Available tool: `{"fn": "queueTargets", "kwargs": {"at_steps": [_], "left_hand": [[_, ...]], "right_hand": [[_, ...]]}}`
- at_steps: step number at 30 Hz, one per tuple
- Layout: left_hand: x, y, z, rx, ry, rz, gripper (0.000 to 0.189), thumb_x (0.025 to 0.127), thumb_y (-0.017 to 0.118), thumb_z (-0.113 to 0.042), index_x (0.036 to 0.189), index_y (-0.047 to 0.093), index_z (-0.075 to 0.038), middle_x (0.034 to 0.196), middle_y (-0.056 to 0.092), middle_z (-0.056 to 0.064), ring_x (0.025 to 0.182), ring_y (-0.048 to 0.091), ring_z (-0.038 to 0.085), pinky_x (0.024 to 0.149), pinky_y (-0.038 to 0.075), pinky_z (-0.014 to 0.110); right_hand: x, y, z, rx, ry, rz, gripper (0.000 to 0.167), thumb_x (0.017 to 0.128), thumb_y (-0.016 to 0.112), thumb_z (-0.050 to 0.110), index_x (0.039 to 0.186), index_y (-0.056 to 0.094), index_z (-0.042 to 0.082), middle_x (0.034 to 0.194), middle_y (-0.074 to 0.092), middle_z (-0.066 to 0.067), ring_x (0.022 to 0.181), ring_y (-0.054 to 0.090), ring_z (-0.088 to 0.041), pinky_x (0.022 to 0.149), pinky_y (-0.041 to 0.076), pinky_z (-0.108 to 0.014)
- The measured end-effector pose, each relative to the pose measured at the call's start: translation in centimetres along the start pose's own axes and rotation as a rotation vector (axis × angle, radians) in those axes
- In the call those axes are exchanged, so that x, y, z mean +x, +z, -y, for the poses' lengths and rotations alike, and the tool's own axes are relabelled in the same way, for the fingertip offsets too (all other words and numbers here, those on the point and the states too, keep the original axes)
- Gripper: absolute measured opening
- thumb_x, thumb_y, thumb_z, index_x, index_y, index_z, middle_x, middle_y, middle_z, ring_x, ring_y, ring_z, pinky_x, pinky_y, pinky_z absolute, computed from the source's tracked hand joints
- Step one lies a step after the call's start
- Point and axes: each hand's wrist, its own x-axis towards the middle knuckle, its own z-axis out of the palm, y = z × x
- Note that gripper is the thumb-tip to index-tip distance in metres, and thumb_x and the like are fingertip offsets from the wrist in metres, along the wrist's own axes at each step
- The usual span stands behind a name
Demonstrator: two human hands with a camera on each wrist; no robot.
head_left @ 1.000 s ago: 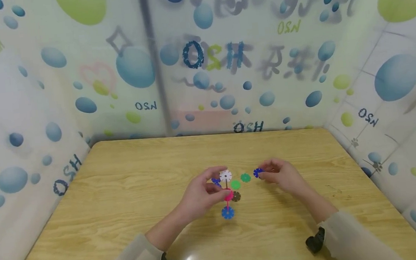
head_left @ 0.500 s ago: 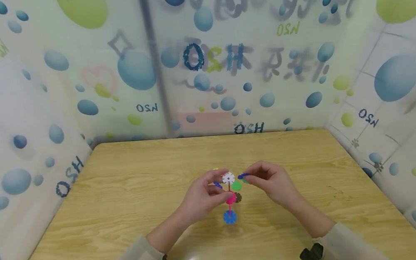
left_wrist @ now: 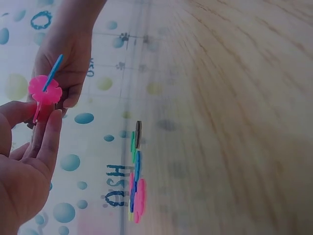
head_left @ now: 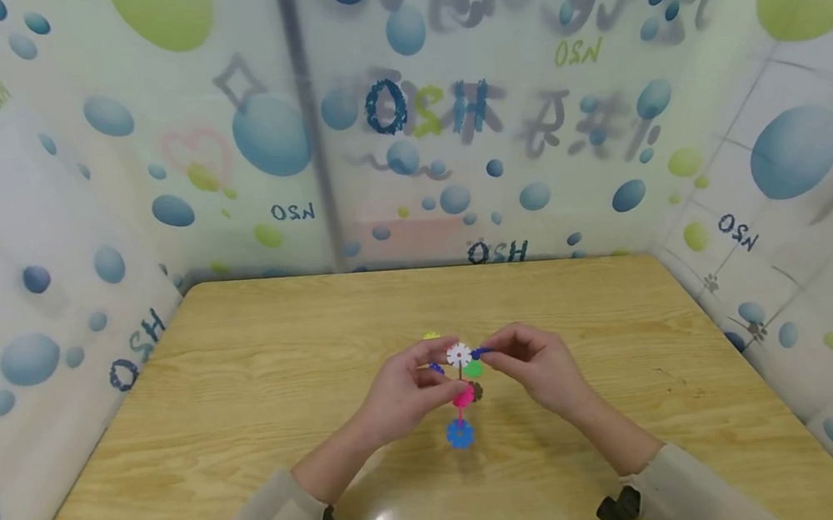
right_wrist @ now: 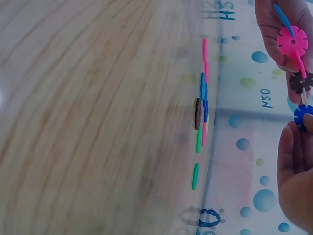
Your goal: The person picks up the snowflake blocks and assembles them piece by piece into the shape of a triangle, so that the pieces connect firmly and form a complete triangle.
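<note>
My left hand holds a chain of notched plastic snowflake discs, thumb on a pink disc and fingers near the white disc at the top. Below hangs a light blue disc, joined through an edge-on pink one. From the right, my right hand pinches a dark blue disc against the white disc's edge; whether their slots are joined I cannot tell. In the right wrist view the dark blue disc sits beside the chain, whose brown disc also shows.
Behind the hands, loose discs lie flat on the wooden table: a bright green disc, a brown disc, a yellow disc and several others. A further green disc lies apart. Patterned curtains border the table's back and sides.
My right hand has moved left, bringing the dark blue disc from beside the loose green disc to the white disc's edge, turning it edge-on. The left hand keeps its hold, nearly still.
</note>
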Motion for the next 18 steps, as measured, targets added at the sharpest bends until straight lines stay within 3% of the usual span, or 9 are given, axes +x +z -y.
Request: {"fn": "queueTargets", "kwargs": {"at_steps": [4,9,12,16,18], "left_hand": [[0.0,0.0,0.0,0.007,-0.001,0.012,0.063,0.098,0.084,-0.014,0.156,0.06,-0.008,0.135,0.065,0.017,0.096,0.078,0.014,0.062,0.048,0.017],[-0.1,0.1,-0.2,0.052,-0.005,0.025,0.064,0.101,0.082,-0.019,0.159,0.057,-0.008,0.128,0.076,0.015,0.09,0.078,0.021,0.054,0.038,0.018],[-0.2,0.3,-0.2,0.071,0.002,0.04,0.065,0.104,0.079,-0.019,0.162,0.052,-0.006,0.115,0.082,0.016,0.084,0.074,0.027,0.051,0.033,0.019],[-0.2,0.5,0.0,0.083,0.012,0.047,0.066,0.105,0.077,-0.018,0.164,0.05,-0.007,0.119,0.081,0.014,0.085,0.071,0.035,0.05,0.033,0.019],[-0.3,0.5,0.0,0.095,0.021,0.046,0.065,0.104,0.078,-0.018,0.163,0.051,-0.009,0.124,0.077,0.013,0.09,0.074,0.034,0.053,0.038,0.019]], "right_hand": [[0.0,0.3,-0.1,-0.014,-0.048,-0.003,0.008,0.103,0.077,0.011,0.11,0.079,0.008,0.113,0.077,-0.013,0.098,0.074,-0.031,0.083,0.062,-0.024],[-0.3,0.7,-0.6,-0.041,-0.13,-0.035,0.004,0.102,0.077,0.006,0.106,0.079,0.007,0.106,0.077,-0.012,0.088,0.073,-0.015,0.076,0.061,-0.024],[-0.5,1.0,-0.9,-0.044,-0.157,-0.057,0.005,0.101,0.077,0.003,0.104,0.079,0.007,0.104,0.078,-0.013,0.087,0.073,-0.01,0.075,0.063,-0.027],[-0.8,1.2,-0.9,-0.037,-0.175,-0.075,0.006,0.102,0.076,0.001,0.104,0.078,0.007,0.105,0.077,-0.015,0.089,0.074,-0.008,0.078,0.065,-0.028],[-0.9,1.3,-0.8,-0.041,-0.181,-0.079,0.006,0.102,0.076,0.002,0.104,0.078,0.007,0.106,0.077,-0.015,0.089,0.073,-0.008,0.078,0.064,-0.027]]}}
